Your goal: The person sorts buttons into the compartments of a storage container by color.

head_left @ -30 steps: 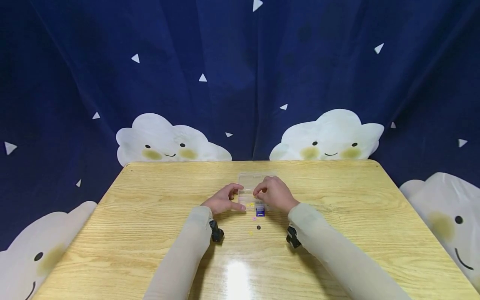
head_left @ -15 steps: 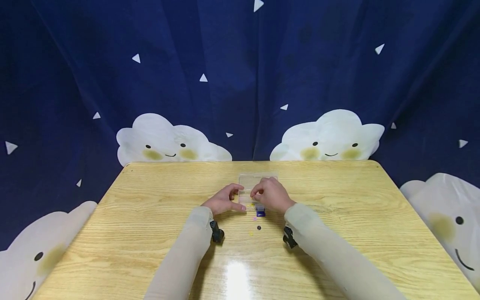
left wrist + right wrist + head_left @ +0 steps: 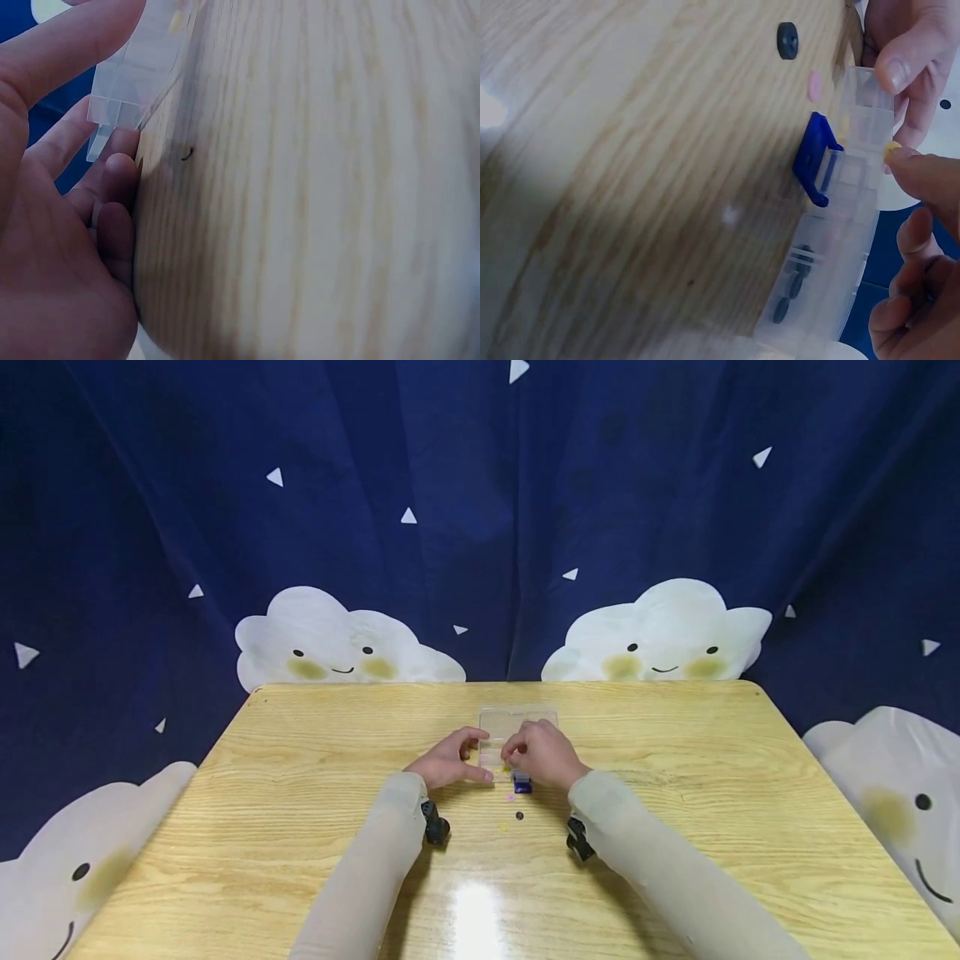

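Observation:
A clear plastic compartment box (image 3: 491, 749) stands on the table with its lid raised at the back. My left hand (image 3: 448, 763) grips its left end, thumb at the front corner and fingers curled behind. Over the box, my right hand (image 3: 549, 755) pinches a small yellow button (image 3: 892, 149) between thumb and fingertip. Several black buttons (image 3: 796, 285) lie in one compartment, and yellow shows through another in the right wrist view. A blue clasp (image 3: 810, 159) sits at the box's front side.
In front of the box a pink button (image 3: 511, 797), a black button (image 3: 519, 816) and a yellow button (image 3: 503, 827) lie loose on the wooden table (image 3: 300, 827). A dark blue curtain (image 3: 480, 527) with cloud prints hangs behind the table.
My right hand has shifted slightly left and lower over the box, its fingertips now nearer the front-left compartments. The left hand keeps its place at the box.

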The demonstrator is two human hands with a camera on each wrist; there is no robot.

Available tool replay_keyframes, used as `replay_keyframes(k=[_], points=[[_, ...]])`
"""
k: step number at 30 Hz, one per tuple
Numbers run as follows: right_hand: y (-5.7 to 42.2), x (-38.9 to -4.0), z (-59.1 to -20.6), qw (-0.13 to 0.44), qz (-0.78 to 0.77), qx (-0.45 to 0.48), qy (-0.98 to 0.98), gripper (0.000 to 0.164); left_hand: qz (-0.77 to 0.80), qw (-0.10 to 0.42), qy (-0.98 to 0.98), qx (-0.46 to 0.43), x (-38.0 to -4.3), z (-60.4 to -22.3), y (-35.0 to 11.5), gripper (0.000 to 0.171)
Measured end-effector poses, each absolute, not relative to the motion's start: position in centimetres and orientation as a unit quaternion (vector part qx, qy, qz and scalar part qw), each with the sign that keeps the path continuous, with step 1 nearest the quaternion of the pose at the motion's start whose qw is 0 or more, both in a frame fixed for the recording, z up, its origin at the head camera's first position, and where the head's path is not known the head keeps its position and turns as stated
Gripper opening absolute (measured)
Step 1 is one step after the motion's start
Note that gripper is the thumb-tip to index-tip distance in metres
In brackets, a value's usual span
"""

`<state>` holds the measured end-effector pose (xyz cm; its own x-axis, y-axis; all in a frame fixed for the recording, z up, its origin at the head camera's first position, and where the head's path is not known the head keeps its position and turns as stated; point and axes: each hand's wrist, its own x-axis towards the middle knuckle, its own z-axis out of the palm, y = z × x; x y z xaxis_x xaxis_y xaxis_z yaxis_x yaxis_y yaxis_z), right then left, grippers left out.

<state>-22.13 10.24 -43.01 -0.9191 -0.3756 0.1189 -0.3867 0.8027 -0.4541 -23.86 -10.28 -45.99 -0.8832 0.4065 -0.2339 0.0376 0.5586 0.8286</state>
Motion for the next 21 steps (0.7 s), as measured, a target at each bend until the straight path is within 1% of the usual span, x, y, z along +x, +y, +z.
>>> replay_keyframes(k=[5, 21], points=[[10.3, -22.21, -43.29, 0.013, 0.237, 0.205, -0.949, 0.013, 0.452, 0.206, 0.858, 0.13, -23.86, -45.88, -10.19, 0.075], [10.7, -22.04, -42.94, 0.033, 0.225, 0.231, -0.946, 0.008, 0.458, 0.199, 0.856, 0.131, -23.86, -46.07, -10.15, 0.074]])
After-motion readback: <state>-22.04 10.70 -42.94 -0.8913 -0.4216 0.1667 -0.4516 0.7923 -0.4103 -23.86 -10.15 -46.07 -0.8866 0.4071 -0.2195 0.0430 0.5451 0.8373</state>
